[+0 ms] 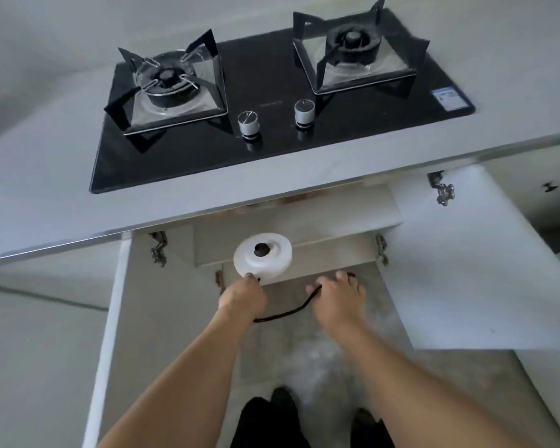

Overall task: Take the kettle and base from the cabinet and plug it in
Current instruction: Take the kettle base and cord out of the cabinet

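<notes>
The base (262,253) by the left hand (242,298) was white with a black centre. The cord (288,313) between both hands was black.

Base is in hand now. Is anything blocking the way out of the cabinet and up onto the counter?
Nothing visible blocks it. Both cabinet doors hang open. The left hand holds the base below the counter edge; the right hand gathers the cord. The stove occupies the counter directly above.

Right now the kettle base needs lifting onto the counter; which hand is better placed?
Left. The left hand already grips the round white plastic kettle base at its rim, while the right hand holds only the black power cord.
</notes>
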A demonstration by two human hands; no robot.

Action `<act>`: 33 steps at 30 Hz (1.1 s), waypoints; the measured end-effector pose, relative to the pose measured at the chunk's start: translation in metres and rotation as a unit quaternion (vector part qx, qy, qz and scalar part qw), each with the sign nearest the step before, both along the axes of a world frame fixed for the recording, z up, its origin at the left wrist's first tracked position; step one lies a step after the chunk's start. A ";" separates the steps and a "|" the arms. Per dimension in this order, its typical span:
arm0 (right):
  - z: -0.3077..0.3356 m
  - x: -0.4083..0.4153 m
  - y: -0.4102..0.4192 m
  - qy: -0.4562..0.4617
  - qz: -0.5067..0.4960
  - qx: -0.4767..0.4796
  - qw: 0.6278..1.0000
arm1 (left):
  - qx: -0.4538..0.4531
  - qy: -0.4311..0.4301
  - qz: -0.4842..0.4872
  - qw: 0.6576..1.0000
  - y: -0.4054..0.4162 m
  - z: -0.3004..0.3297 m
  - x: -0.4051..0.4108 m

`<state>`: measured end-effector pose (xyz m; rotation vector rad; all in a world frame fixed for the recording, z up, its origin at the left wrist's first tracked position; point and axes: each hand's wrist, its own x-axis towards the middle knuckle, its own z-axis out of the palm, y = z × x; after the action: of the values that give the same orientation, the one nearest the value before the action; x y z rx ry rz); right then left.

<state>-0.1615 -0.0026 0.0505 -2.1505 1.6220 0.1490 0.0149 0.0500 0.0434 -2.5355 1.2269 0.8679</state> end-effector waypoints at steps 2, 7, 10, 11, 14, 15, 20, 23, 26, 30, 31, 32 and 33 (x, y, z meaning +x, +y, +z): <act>0.053 -0.016 0.017 -0.048 -0.043 0.031 0.997 | 0.013 0.012 -0.002 1.000 0.025 0.050 -0.020; 0.172 -0.040 0.062 -0.310 -0.192 0.214 0.906 | -0.006 0.016 0.078 0.997 0.092 0.160 -0.059; 0.217 -0.031 0.075 -0.399 -0.252 0.242 0.848 | -0.032 0.016 0.094 0.995 0.131 0.198 -0.056; 0.227 -0.024 0.081 -0.409 -0.244 0.233 0.848 | -0.045 0.017 0.101 0.994 0.142 0.206 -0.052; 0.248 0.006 0.103 -0.434 -0.198 0.219 0.851 | -0.098 0.020 0.114 0.988 0.169 0.222 -0.029; 0.250 0.014 0.107 -0.441 -0.189 0.216 0.850 | -0.110 0.025 0.117 0.987 0.174 0.226 -0.025; 0.268 0.091 0.162 -0.465 -0.222 0.157 0.842 | -0.143 0.008 0.062 0.988 0.219 0.248 0.045; 0.284 0.147 0.201 -0.480 -0.256 0.169 0.822 | -0.171 0.007 0.099 0.980 0.248 0.256 0.103; 0.293 0.181 0.218 -0.494 -0.232 0.246 0.801 | -0.188 0.021 0.159 0.969 0.261 0.264 0.131; 0.305 0.221 0.215 -0.504 -0.197 0.341 0.768 | -0.203 0.014 0.181 0.962 0.268 0.277 0.175; 0.306 0.231 0.209 -0.494 -0.181 0.341 0.779 | -0.203 0.011 0.184 0.962 0.269 0.280 0.186; 0.307 0.239 0.203 -0.481 -0.165 0.331 0.795 | -0.198 0.004 0.182 0.963 0.270 0.283 0.195; 0.308 0.249 0.194 -0.470 -0.147 0.316 0.811 | -0.197 -0.010 0.175 0.965 0.268 0.284 0.204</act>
<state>0.0872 0.1918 0.3583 -1.1113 1.0422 -0.3759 0.2191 0.3183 0.3277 -3.1394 1.0465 0.7137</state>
